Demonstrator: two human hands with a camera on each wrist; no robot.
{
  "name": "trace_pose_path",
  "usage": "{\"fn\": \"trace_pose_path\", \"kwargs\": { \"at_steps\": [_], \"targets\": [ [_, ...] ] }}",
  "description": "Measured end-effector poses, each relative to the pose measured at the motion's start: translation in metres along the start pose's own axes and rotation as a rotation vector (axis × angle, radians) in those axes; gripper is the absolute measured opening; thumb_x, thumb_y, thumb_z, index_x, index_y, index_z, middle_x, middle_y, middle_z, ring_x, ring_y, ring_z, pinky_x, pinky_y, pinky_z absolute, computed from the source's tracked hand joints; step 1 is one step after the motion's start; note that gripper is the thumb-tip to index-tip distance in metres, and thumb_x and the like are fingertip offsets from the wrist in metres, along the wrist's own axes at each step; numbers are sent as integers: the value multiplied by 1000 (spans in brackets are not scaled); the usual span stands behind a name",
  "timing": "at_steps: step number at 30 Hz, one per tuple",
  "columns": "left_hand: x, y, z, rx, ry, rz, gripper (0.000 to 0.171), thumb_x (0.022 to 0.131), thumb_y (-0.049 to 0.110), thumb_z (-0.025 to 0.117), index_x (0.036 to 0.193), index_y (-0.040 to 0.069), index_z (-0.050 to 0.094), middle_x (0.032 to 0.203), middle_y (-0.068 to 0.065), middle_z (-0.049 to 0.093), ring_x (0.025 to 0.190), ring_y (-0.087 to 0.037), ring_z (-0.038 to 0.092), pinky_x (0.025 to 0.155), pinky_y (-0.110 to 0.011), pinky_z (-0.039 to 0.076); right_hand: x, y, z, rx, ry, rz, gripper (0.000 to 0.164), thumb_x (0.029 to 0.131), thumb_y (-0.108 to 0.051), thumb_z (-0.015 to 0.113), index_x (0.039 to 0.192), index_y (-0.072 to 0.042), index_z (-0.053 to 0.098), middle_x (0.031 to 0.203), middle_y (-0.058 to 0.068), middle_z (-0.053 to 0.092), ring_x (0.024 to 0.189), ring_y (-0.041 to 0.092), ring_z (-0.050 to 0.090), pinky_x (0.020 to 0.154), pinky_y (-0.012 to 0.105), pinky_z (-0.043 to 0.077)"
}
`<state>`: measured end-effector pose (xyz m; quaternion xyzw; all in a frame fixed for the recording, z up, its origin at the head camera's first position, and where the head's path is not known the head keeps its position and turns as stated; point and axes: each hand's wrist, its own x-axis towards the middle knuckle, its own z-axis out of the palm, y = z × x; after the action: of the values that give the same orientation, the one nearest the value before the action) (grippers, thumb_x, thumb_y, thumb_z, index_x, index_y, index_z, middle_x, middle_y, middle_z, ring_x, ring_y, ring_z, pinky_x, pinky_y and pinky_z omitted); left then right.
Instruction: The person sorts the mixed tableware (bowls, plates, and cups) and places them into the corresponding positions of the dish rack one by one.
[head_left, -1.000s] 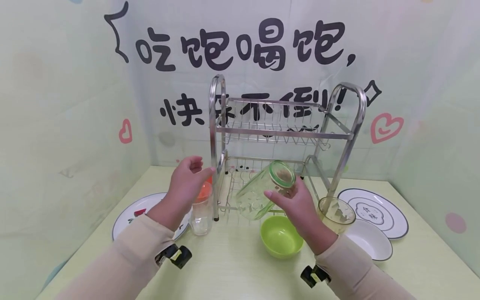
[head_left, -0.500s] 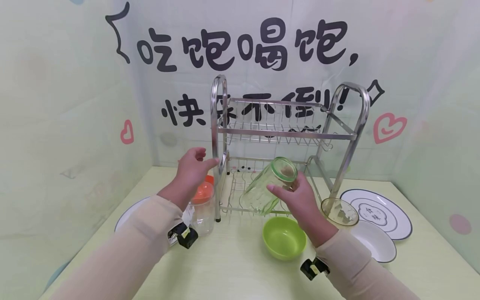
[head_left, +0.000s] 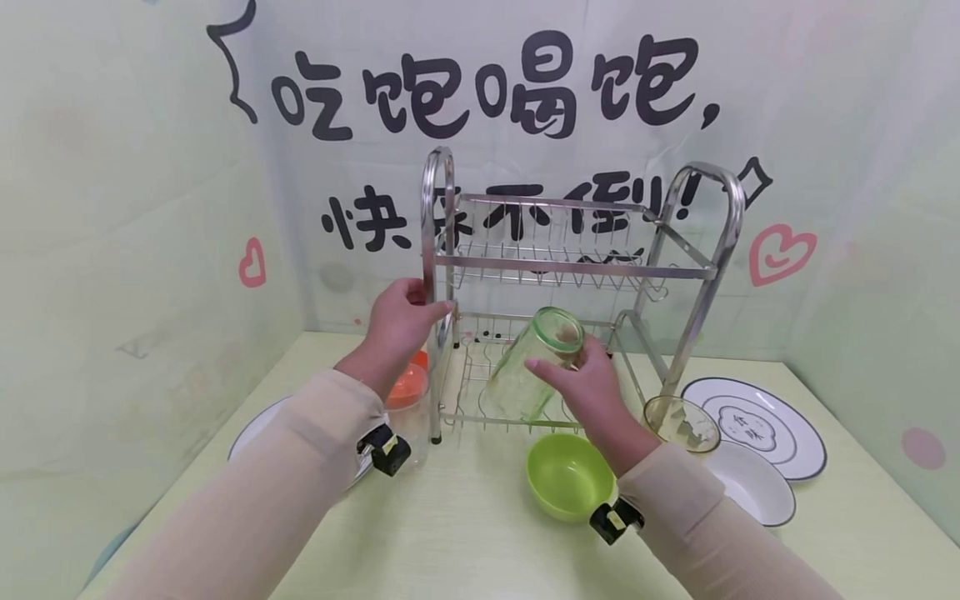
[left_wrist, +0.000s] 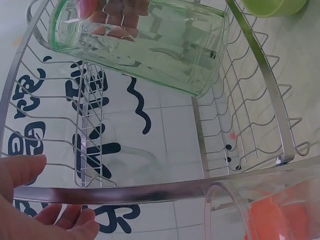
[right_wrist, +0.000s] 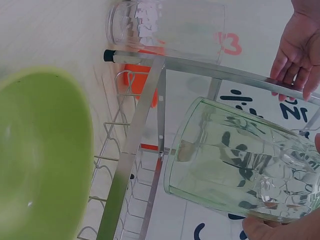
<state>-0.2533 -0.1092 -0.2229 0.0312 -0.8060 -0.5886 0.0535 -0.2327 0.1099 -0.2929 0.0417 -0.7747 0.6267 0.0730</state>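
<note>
My right hand point(head_left: 588, 383) holds a clear green glass cup point(head_left: 528, 371) near its narrow end, thumb on one side and fingers on the other. Tilted, its wide end points down and left over the lower tier of a metal dish rack point(head_left: 573, 268); whether it touches the wires cannot be told. My left hand point(head_left: 401, 321) is at the rack's left post, which passes between thumb and fingers in the left wrist view. The fingers curl behind that post, and the thumb point(left_wrist: 30, 169) lies on its other side.
A clear jar with an orange lid point(head_left: 407, 387) stands beside the rack's left leg. In front is a green bowl point(head_left: 570, 475). At right are an amber glass bowl point(head_left: 681, 423), a white bowl point(head_left: 750, 483) and a white plate point(head_left: 795, 425). Another plate point(head_left: 255, 425) lies left, partly behind my sleeve.
My left hand has moved up and right from above the orange-lidded jar to the rack's left post. The right hand has shifted the cup slightly farther over the lower tier and tipped it more upright.
</note>
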Motion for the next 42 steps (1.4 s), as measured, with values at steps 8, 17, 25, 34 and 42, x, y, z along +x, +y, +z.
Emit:
{"fn": "trace_pose_path", "kwargs": {
  "at_steps": [8, 17, 25, 34, 42],
  "targets": [
    [6, 2, 1, 15, 7, 8, 48, 95, 17, 60, 137, -1, 44, 128, -15, 53, 115, -29, 49, 105, -42, 40, 10, -4, 8, -25, 5, 11, 68, 82, -22, 77, 137, -5, 42, 134, 14, 52, 129, 29, 44, 108, 47, 35],
    [10, -1, 3, 46, 8, 36, 35, 100, 21, 53, 129, 1, 55, 120, -12, 60, 108, -26, 48, 101, -44, 40, 19, -3, 21, -66, -10, 52, 71, 80, -26, 78, 137, -5, 42, 135, 14, 50, 130, 33, 42, 106, 52, 37],
    [12, -5, 2, 83, 11, 69, 30, 100, 20, 54, 122, 1, 59, 113, -13, 63, 99, -26, 49, 91, -39, 41, 26, 1, 34, -109, -18, 58, 79, 78, -24, 79, 140, -1, 37, 138, 17, 48, 130, 35, 43, 107, 52, 35],
    [13, -6, 0, 97, 10, 77, 27, 99, 18, 54, 119, 1, 60, 112, -15, 65, 101, -27, 53, 92, -41, 42, 34, 9, 50, -123, -54, 73, 77, 81, -24, 78, 140, 0, 36, 137, 18, 49, 126, 35, 46, 105, 51, 38],
    [13, -7, -1, 128, 8, 97, 24, 98, 19, 56, 113, 2, 62, 105, -12, 65, 84, -23, 46, 73, -32, 39, 40, 13, 57, -137, -67, 81, 79, 81, -25, 78, 141, 1, 34, 141, 20, 45, 131, 36, 42, 106, 52, 37]
  ]
}}
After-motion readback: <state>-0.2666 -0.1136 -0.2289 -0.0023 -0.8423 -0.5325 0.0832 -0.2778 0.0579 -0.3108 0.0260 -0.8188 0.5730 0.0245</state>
